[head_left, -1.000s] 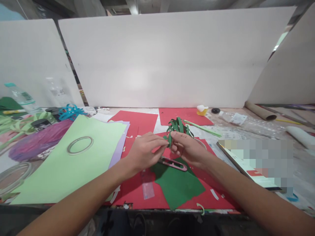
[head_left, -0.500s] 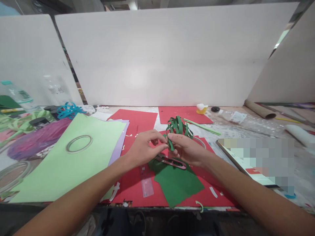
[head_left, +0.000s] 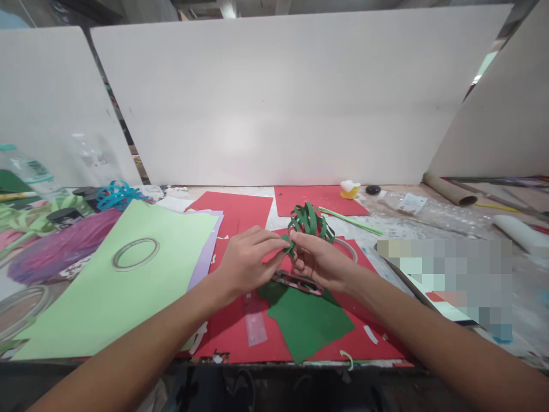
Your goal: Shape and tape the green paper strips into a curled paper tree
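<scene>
Between my two hands is a small strip of dark green paper (head_left: 290, 246), partly hidden by the fingers. My left hand (head_left: 251, 257) pinches its left side with thumb and fingertips. My right hand (head_left: 321, 257) grips the other side, fingers curled under. Just behind them lies a bunch of curled dark green paper strips (head_left: 309, 220). Below the hands, thread snips (head_left: 300, 282) with a pinkish handle rest on a dark green paper sheet (head_left: 311, 323), which lies on red paper (head_left: 227, 332). A small clear plastic sleeve (head_left: 256, 326) is left of the green sheet.
A light green sheet (head_left: 141, 303) with a tape roll (head_left: 136, 254) on it lies left, over a lilac sheet (head_left: 205, 249). Light green strips (head_left: 351, 221) and a yellow pot (head_left: 349, 190) are behind. A tablet-like item (head_left: 429, 280), partly blurred, sits right. White boards (head_left: 266, 97) stand at the back.
The left hand has turned slightly, its fingers now closer over the green strip. The strip's loose end, which hung down between the hands, shows less. The view has shifted a little.
</scene>
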### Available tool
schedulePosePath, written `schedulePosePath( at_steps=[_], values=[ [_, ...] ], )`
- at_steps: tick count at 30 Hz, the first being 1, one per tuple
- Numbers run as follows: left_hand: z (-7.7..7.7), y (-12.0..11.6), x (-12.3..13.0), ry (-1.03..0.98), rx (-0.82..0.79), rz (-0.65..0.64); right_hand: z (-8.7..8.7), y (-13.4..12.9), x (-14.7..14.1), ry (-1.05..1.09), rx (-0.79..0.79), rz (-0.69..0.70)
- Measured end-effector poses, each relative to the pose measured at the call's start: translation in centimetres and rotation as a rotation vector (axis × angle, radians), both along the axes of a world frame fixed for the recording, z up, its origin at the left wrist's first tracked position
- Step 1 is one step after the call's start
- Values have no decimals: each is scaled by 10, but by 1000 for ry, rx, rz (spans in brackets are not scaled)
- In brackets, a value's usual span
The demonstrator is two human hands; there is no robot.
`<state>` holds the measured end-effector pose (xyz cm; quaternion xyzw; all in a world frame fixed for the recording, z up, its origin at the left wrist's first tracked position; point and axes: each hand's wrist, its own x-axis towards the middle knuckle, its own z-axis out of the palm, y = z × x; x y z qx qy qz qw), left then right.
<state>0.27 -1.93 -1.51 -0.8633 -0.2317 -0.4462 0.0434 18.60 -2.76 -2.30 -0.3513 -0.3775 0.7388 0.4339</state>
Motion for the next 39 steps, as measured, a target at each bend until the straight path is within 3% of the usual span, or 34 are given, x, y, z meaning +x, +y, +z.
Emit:
schedulePosePath(
  at_steps=[8, 14, 17, 24, 28, 31, 36, 39],
  values=[
    [0, -1, 0, 7, 41, 56, 4, -3, -2, 2, 30, 0],
    [1, -1, 1, 26, 21, -55, 6, -3, -3, -37, 74, -63],
    [5, -4, 3, -10, -167, -66, 6, -3, -3, -56, 81, -50],
    [8, -2, 3, -94, -875, -97, 7, -3, 0, -129, 102, 21],
    [4, 3, 1, -116, -1048, -163, 6, -2, 3, -202, 124, 67],
    [4, 2, 2, -112, -992, -155, 4, -1, 3, -201, 95, 60],
    [5, -4, 5, -109, -606, -133, 3, 1, 1, -104, -60, 49],
    [4, -5, 6, -92, -457, -112, 2, 0, -1, -109, -74, 66]
  ],
)
